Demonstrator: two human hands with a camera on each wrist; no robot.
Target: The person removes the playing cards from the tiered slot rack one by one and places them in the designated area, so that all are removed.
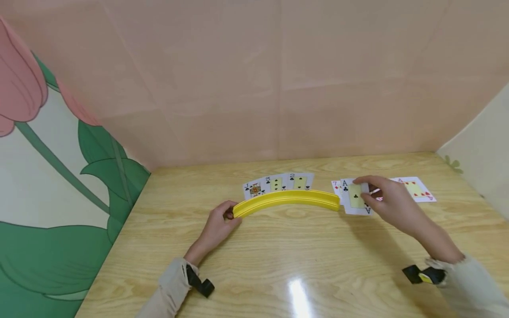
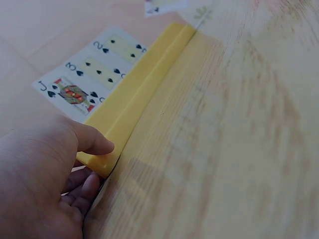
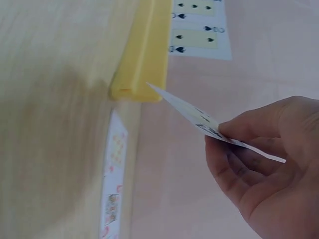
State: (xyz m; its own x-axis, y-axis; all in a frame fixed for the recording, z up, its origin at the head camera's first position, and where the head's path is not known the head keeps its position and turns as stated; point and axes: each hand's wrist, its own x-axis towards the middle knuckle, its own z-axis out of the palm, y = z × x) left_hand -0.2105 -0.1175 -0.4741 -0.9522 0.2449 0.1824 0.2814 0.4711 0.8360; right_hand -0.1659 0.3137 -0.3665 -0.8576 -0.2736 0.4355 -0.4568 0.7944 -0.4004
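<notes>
My left hand (image 1: 220, 219) grips the left end of a yellow curved card holder (image 1: 286, 198) on the table. Standing in the holder's slot are three overlapping spades: a jack (image 2: 72, 94), a three (image 2: 97, 69) and a two (image 2: 119, 47). Beyond the holder's right end, my right hand (image 1: 391, 201) pinches an ace of clubs (image 1: 355, 199) between thumb and fingers. The ace is raised above the table and tilted, apart from the holder in the right wrist view. Behind it lie red-suited cards, including a seven (image 1: 336, 184) and a hearts card (image 1: 419, 190), partly hidden by the hand.
The wood-grain table (image 1: 254, 265) reaches back to a pink cloth wall (image 1: 254, 88). A panel with painted tulips and leaves (image 1: 59, 163) stands along the left, and a pale panel (image 1: 485, 145) along the right. Light reflects off the table's front.
</notes>
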